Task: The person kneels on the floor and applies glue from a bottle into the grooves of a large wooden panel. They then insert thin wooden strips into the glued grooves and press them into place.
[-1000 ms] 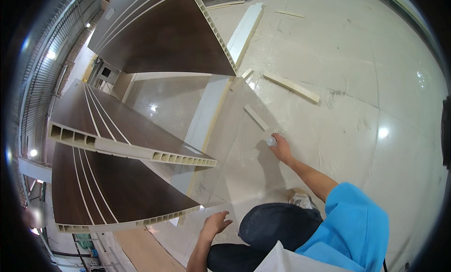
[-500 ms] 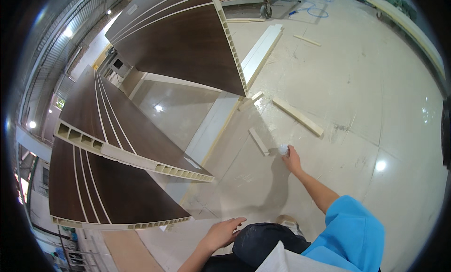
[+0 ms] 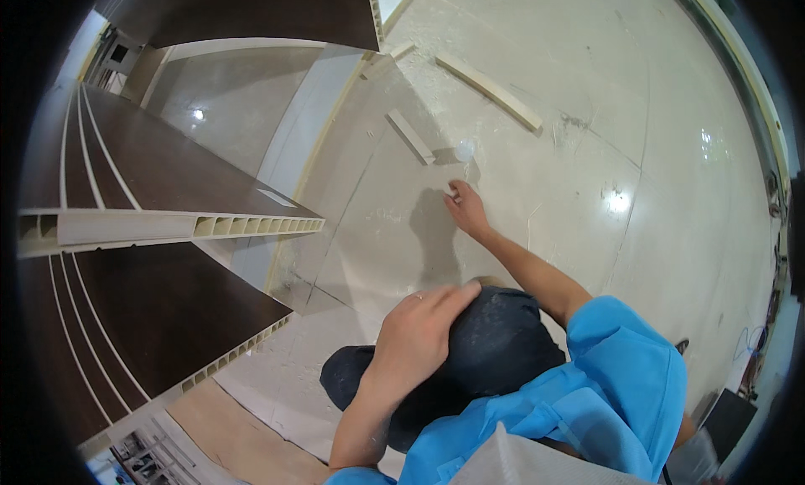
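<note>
My left hand (image 3: 415, 334) lies flat over my dark-trousered knee (image 3: 503, 334), its fingers stretched out and a ring on one of them. Low over the tiled floor, my right hand (image 3: 465, 207) has loosely bent fingers, and I see nothing held in it. Just beyond its fingertips stands a small, pale, translucent container (image 3: 465, 150), apart from the hand; its exact kind is unclear. Beside the container, to its left, lies a short wooden strip (image 3: 410, 137). A longer wooden strip (image 3: 489, 93) rests farther off.
Dark brown hollow-core panels with white lines, an upper one (image 3: 168, 162) and a lower one (image 3: 176, 317), jut in from the left with exposed edges. Another dark panel (image 3: 251, 11) stands behind. A long white board (image 3: 289, 129) lies beneath them. Brown sheeting (image 3: 243, 435) covers floor at lower left.
My right hand has let go of the pale container and drawn back toward me, leaving it on the floor. My left hand now rests on my knee. The view has tilted down and shifted right.
</note>
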`<action>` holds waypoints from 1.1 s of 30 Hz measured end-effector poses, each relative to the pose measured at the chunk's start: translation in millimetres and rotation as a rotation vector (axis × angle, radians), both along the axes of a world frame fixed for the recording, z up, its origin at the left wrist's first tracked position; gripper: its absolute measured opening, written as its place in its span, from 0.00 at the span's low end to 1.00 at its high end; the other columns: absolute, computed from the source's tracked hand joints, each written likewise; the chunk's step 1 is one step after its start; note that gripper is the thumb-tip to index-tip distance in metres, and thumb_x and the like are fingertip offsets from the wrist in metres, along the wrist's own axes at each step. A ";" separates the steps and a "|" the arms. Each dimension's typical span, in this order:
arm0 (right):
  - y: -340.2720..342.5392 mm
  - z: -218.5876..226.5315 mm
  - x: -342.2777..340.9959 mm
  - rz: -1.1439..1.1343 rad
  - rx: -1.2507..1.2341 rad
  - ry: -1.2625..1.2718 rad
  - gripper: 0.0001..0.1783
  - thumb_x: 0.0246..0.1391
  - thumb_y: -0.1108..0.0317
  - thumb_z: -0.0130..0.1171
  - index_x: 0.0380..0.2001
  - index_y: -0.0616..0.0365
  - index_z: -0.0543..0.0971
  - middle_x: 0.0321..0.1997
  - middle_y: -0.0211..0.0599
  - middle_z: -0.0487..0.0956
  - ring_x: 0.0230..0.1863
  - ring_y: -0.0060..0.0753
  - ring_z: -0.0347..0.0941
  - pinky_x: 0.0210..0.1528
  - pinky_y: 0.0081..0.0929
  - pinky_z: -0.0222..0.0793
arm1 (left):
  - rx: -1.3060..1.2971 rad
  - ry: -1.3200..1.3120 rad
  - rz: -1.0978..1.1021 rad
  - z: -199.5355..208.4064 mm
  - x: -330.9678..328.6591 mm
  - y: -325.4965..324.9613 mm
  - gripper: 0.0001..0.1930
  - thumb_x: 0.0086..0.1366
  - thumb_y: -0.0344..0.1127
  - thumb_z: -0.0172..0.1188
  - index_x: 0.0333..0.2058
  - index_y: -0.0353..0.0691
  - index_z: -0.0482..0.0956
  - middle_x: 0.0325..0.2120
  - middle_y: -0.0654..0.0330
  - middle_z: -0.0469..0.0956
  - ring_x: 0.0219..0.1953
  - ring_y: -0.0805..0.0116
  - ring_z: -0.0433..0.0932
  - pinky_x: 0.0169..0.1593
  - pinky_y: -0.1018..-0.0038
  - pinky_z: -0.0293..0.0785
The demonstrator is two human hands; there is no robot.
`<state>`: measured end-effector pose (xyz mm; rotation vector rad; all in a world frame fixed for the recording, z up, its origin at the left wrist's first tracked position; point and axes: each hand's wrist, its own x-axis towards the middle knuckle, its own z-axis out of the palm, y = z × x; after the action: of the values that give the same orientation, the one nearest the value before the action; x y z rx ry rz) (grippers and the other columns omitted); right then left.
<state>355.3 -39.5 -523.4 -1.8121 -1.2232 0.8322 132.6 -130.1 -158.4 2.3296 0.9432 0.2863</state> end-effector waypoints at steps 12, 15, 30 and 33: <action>136.8 -4.8 -50.8 0.048 -0.313 -0.360 0.35 0.64 0.57 0.68 0.66 0.67 0.70 0.58 0.61 0.81 0.57 0.67 0.82 0.58 0.54 0.80 | -0.156 0.398 0.055 -20.1 -53.3 -0.8 0.25 0.71 0.29 0.63 0.66 0.40 0.76 0.54 0.47 0.84 0.53 0.43 0.84 0.59 0.53 0.78; 129.9 -6.2 -65.1 -0.027 -0.246 -0.101 0.26 0.64 0.57 0.68 0.55 0.67 0.78 0.47 0.58 0.85 0.53 0.58 0.85 0.53 0.51 0.80 | -0.196 0.384 0.006 -26.1 -52.9 10.7 0.26 0.71 0.29 0.62 0.67 0.42 0.75 0.54 0.47 0.84 0.53 0.43 0.84 0.59 0.53 0.78; 102.6 138.7 76.5 -0.359 0.134 0.010 0.23 0.66 0.66 0.68 0.62 0.62 0.81 0.48 0.51 0.87 0.45 0.38 0.84 0.51 0.35 0.80 | -0.350 0.411 -0.002 -78.0 -61.3 82.2 0.26 0.76 0.44 0.65 0.66 0.38 0.76 0.50 0.43 0.85 0.51 0.40 0.84 0.57 0.51 0.79; 79.1 82.1 88.9 -0.211 -0.453 -0.153 0.51 0.56 0.58 0.76 0.78 0.59 0.63 0.79 0.57 0.63 0.76 0.55 0.63 0.76 0.48 0.65 | -0.301 0.383 -0.080 -104.5 -62.5 88.3 0.26 0.75 0.46 0.66 0.65 0.38 0.76 0.48 0.42 0.86 0.50 0.39 0.84 0.56 0.50 0.80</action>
<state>444.2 39.6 -441.3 -2.3605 -0.9624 0.9134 70.0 -41.8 -262.9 2.1686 0.9883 -0.3261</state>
